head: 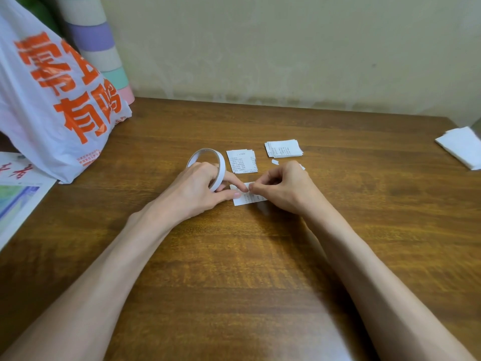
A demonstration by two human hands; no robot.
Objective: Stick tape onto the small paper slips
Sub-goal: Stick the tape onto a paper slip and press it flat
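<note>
Between right hand and left hand with tape roll, paper slip

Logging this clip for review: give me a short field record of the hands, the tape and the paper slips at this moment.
left hand: holds the tape roll looped over its fingers; forefinger and thumb press the working slip
right hand: pinches the working slip's top edge; tape end not discernible
working slip: flat on the table
other slips: near pile and far pile, beyond the hands
also: printed plastic bag at far left
</note>
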